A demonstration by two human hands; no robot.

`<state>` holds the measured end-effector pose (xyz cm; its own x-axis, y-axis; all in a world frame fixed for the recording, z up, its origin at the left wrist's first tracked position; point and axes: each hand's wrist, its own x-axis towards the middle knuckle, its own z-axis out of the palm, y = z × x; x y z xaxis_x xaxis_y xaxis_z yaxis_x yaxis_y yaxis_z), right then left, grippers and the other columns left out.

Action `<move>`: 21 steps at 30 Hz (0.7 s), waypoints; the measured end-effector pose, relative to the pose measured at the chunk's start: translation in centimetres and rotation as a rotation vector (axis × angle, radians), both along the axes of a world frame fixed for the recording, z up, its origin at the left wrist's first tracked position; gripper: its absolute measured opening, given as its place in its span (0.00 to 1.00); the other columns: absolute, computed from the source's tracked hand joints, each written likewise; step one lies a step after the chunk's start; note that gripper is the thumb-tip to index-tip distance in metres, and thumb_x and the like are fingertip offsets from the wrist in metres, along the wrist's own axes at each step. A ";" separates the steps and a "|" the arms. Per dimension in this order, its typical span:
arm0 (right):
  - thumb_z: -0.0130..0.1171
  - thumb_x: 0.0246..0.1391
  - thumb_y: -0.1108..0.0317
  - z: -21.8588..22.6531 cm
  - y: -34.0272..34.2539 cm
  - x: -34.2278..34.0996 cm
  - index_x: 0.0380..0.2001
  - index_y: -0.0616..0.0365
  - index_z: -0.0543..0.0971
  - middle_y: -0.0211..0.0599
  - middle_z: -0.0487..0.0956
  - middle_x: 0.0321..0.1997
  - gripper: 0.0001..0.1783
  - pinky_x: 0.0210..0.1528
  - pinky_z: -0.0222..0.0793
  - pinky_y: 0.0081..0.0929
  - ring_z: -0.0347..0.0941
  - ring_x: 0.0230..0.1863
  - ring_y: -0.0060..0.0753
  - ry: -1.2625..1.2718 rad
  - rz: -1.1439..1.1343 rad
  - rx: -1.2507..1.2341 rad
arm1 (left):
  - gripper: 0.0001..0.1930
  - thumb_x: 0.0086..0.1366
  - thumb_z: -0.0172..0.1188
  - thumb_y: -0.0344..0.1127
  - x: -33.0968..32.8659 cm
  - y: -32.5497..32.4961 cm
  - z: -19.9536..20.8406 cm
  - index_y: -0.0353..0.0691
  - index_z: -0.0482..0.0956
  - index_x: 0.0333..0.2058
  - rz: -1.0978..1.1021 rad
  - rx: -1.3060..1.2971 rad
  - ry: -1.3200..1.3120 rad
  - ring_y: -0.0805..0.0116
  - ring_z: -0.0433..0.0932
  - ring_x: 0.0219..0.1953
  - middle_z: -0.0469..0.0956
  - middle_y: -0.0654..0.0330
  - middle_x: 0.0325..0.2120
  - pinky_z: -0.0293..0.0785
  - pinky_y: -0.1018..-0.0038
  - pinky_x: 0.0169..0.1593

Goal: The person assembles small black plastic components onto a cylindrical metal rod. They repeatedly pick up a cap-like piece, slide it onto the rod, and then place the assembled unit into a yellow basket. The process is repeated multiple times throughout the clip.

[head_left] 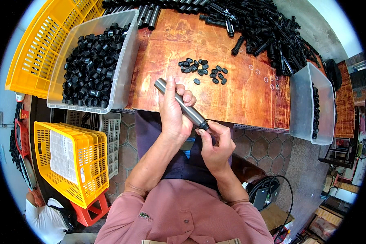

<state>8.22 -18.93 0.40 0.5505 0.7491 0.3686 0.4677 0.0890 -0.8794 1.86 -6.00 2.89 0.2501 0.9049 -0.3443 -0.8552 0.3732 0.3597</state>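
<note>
A dark grey metal tube is held slantwise over the near edge of the wooden table, its far end up and to the left. My left hand wraps round its middle, thumb lying along the tube. At the near right end sits a black ring-like end piece, and the fingers of my right hand pinch it. Whether a smaller part is between those fingertips is hidden. Beyond my hands, several small black oval pieces lie loose on the table.
On the left stands a clear bin full of black caps, with yellow crates beside and below it. Black tubular parts pile up at the back right; tubes lie at the back. Another clear bin stands right. A person is lower left.
</note>
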 end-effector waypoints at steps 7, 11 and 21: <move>0.69 0.49 0.77 0.6 -0.1 0.1 0.40 0.66 0.76 0.49 0.83 0.39 0.16 0.37 0.80 0.27 0.83 0.33 0.36 -0.100 0.021 0.019 | 0.11 0.74 0.54 0.45 0.2 -0.2 0.7 0.47 0.66 0.35 0.019 -0.024 0.042 0.80 0.64 0.20 0.63 0.68 0.21 0.64 0.84 0.22; 0.69 0.49 0.78 1.3 0.1 0.2 0.40 0.66 0.75 0.49 0.83 0.40 0.16 0.37 0.80 0.28 0.83 0.34 0.37 -0.173 0.024 0.030 | 0.11 0.74 0.54 0.45 0.2 -0.3 1.1 0.47 0.67 0.36 0.020 -0.026 0.066 0.80 0.64 0.20 0.64 0.68 0.22 0.64 0.84 0.22; 0.68 0.49 0.78 0.9 0.1 0.3 0.41 0.65 0.75 0.49 0.83 0.39 0.16 0.37 0.80 0.29 0.83 0.33 0.39 -0.180 0.048 0.059 | 0.10 0.73 0.54 0.44 -0.1 -0.3 0.2 0.49 0.64 0.36 -0.007 -0.025 0.033 0.78 0.65 0.20 0.65 0.68 0.22 0.63 0.82 0.22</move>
<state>8.55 -18.82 1.28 0.4363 0.7470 0.5017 0.6107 0.1637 -0.7748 1.75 -6.28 3.09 0.2450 0.8941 -0.3749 -0.8404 0.3886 0.3777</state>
